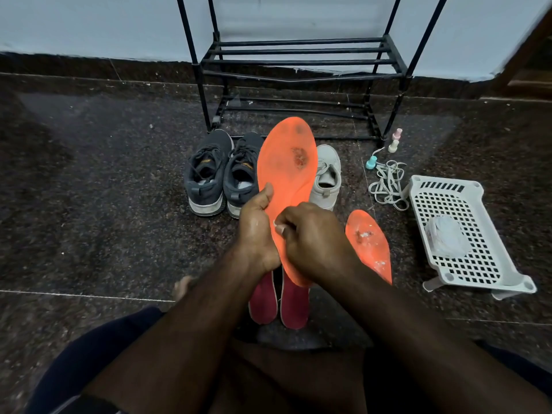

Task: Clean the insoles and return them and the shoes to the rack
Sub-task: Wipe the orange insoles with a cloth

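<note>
Dark speckled stone floor (104, 180), rack behind. Left hand (257, 231) clamps stained flat orange foam insole (286, 186) upright; right hand (310, 234) pinches small white wipe, barely visible. Scrub upward at brown stain, bracing behind.

Dim, soft light; warped edges

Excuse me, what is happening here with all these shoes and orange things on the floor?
A person sits on the floor cleaning insoles. The left hand holds up an orange insole with dark stains, and the right hand pinches something small and white against it. A second orange insole and two red insoles lie on the floor. The dark shoes and a white shoe wait before the black rack.
</note>
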Demonstrator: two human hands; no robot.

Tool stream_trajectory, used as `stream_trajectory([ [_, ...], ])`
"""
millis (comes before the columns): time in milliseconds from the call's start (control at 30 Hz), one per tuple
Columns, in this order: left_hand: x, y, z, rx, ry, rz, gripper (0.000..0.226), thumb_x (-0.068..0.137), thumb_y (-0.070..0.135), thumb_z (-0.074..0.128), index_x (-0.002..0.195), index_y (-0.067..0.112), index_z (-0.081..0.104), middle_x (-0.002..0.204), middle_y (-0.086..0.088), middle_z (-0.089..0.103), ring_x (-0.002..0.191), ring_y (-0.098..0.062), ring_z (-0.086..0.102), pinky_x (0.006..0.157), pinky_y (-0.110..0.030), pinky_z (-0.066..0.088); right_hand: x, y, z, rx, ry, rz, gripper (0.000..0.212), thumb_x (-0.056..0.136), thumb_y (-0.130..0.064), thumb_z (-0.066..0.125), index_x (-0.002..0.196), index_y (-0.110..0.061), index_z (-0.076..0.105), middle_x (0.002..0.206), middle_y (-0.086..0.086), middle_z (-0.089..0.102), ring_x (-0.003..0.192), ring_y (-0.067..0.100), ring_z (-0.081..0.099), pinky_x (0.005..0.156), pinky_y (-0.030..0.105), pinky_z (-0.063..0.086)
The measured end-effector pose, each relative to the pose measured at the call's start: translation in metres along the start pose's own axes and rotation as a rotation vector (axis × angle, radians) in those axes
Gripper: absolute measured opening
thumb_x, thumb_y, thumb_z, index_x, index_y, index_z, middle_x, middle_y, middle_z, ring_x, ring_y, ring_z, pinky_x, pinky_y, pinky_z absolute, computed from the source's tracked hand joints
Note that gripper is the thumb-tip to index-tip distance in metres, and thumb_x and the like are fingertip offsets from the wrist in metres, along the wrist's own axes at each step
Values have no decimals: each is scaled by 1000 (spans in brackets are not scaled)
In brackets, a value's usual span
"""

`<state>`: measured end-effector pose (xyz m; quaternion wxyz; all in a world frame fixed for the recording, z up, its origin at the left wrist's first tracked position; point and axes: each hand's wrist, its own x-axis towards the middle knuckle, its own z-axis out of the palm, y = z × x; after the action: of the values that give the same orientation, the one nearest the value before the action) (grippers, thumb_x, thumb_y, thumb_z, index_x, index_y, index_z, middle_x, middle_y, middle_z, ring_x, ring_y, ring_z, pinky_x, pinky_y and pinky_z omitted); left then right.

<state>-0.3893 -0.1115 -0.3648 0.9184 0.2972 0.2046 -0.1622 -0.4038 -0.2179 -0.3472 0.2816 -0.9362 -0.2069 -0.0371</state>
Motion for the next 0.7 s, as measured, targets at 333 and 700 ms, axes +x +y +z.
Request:
stream_trajectory([
  [333,-1,-2,1,4,-38,23,67,103,45,32,89,-1,79,95,-18,74,85,-30,74,86,-41,52,8,7,-14,184,163,56,13,83,-5,66,89,-14,73,88,-3,62,84,8,56,76,16,39],
  [700,4,6,-4,8,80,53,62,101,49,35,121,-3,63,98,-20,69,85,-31,67,85,-40,50,-8,3,-19,79,-248,-11,10,86,-14,65,90,-19,73,92,-3,70,89,12,62,76,25,43],
])
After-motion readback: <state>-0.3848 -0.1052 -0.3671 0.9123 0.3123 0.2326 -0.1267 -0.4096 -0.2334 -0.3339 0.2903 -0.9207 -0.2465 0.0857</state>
